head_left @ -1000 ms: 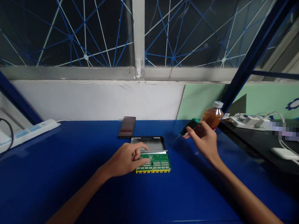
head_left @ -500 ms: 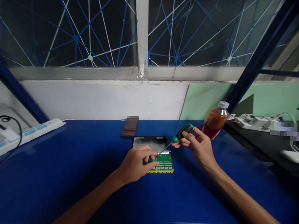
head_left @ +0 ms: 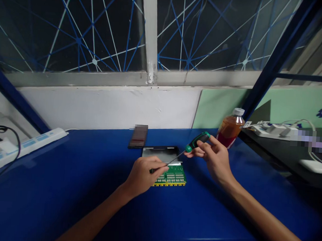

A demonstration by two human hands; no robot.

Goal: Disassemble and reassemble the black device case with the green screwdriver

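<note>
A screwdriver (head_left: 197, 141) with a green and black handle is held in the right hand (head_left: 215, 158), its handle being pinched between the thumb and the bent fingers. The tool is tilted, with its handle raised toward the far right and its thin shaft directed down toward the near left. The end of the shaft is pinched between the thumb and forefinger of the left hand (head_left: 144, 174); the tip is covered by these fingers, so whether anything else is gripped there cannot be told.

A green circuit board (head_left: 177, 170) is located beneath the left fingertips, at the middle of the blue table (head_left: 212, 218). Its left part is hidden by the left hand. Its near edge is lined by a yellow strip (head_left: 170, 184). On the far side of the board, a shallow black tray (head_left: 161, 155) with a grey interior is seen.

A dark phone (head_left: 139, 136) is found just beyond the tray, to the far left. A capped bottle (head_left: 230, 128) of amber drink is stood upright beyond the right hand. At the left, a white power strip (head_left: 31, 145) is laid with a black cable.
</note>
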